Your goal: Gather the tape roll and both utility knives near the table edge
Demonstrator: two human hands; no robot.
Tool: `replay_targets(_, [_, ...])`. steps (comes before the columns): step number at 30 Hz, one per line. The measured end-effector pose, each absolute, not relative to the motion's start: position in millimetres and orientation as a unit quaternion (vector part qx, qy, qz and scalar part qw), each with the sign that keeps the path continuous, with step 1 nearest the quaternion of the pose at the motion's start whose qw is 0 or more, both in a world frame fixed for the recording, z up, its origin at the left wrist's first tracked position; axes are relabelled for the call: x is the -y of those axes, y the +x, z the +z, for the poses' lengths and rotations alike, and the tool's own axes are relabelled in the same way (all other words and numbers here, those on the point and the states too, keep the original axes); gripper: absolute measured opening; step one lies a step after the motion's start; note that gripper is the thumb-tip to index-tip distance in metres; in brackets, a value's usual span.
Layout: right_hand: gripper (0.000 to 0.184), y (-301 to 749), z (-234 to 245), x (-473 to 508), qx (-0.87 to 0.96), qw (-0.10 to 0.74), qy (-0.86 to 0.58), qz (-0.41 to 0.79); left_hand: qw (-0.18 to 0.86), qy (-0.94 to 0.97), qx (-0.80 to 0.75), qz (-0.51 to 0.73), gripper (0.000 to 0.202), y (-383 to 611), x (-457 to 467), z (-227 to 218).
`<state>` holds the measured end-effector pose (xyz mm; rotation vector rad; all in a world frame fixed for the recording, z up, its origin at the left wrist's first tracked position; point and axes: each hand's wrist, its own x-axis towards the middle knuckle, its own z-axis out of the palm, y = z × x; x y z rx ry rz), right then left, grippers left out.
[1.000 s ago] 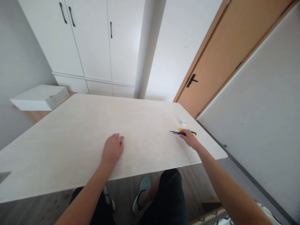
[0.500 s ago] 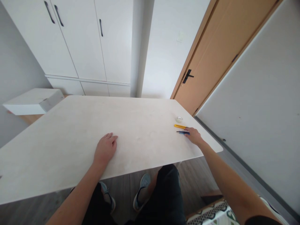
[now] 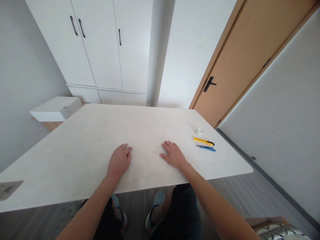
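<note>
Both of my hands lie flat, palms down, on the pale table (image 3: 75,146). My left hand (image 3: 120,160) rests near the front middle, holding nothing. My right hand (image 3: 173,154) rests a short way to its right, fingers spread, also holding nothing. To the right of my right hand lie a blue pen (image 3: 206,147) and, just behind it, a yellow utility knife (image 3: 203,141), side by side. A small roll of clear tape (image 3: 199,131) sits behind them near the table's right edge.
A grey card (image 3: 8,189) lies at the table's front left edge. A white box (image 3: 56,108) stands on a low wooden surface behind the table on the left. White cupboards (image 3: 100,46) fill the back wall; a wooden door (image 3: 232,66) is at the right.
My right hand let go of the blue pen beside the yellow knife and moved left to lie flat near my left hand. The left hand stayed put.
</note>
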<state>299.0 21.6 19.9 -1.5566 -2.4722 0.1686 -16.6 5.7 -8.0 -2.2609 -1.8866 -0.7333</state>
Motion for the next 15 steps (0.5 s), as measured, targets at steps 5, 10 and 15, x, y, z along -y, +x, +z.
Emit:
replay_targets(5, [0.066, 302.7, 17.4, -21.0, 0.837, 0.098, -0.536, 0.046, 0.061, -0.745, 0.612, -0.259, 0.042, -18.2, -7.3, -12.8])
replay_targets(10, [0.065, 301.1, 18.4, -20.2, 0.836, 0.103, -0.536, 0.048, 0.072, -0.748, 0.609, -0.254, 0.042, -19.3, -6.7, -12.1])
replay_targets(15, [0.065, 301.2, 17.9, -20.2, 0.837, 0.108, -0.535, 0.047, 0.066, -0.750, 0.607, -0.255, 0.042, -19.3, -5.8, -10.5])
